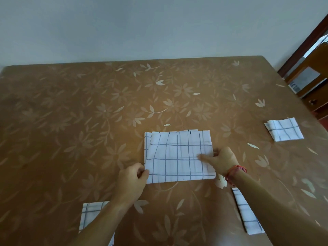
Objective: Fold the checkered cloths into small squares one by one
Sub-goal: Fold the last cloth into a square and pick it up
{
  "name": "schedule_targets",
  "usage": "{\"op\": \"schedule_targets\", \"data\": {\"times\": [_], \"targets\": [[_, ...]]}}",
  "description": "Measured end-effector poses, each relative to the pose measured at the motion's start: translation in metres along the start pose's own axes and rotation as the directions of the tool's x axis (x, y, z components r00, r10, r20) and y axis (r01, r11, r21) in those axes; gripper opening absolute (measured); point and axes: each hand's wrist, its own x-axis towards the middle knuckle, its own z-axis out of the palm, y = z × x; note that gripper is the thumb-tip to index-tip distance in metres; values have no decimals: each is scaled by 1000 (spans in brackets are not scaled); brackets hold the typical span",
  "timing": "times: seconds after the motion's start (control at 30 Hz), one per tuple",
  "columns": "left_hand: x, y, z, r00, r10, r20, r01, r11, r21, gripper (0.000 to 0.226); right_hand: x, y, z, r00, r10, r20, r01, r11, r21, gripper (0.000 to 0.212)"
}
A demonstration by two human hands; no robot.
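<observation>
A white cloth with dark checks [177, 157] lies folded into a wide rectangle in the middle of the brown flowered table [88, 112]. My left hand [132, 180] pinches its near left corner between thumb and fingers. At the cloth's right edge my right hand [222, 161] holds on, thumb lying on top and fingers under the edge. A cloth folded into a small square [284, 129] sits at the far right.
Two more checkered cloths lie near me: one [90, 215] at the lower left, partly under my left forearm, and one [248, 213] at the lower right beside my right forearm. A wooden cabinet [308, 77] stands past the table's right edge. A pale wall runs behind.
</observation>
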Motion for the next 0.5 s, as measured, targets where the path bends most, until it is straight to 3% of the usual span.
{"op": "schedule_targets", "data": {"times": [0.2,0.37,0.43,0.5], "targets": [[10,1,3,996,-17,-86,17,1000,7,25,6,-9,4,999,12,30,-11,1000,-4,29],[19,-6,2,997,-29,-77,34,998,56,25,7,-16,7,1000,9,-28,-11,996,-83,20],[23,-9,1,995,56,-89,-41,986,161,16,9,-16,8,1000,19,-25,-21,996,-82,20],[26,-10,-1,953,284,-105,-227,900,372,4,12,-16,9,999,29,-28,-31,996,-87,19]]}}
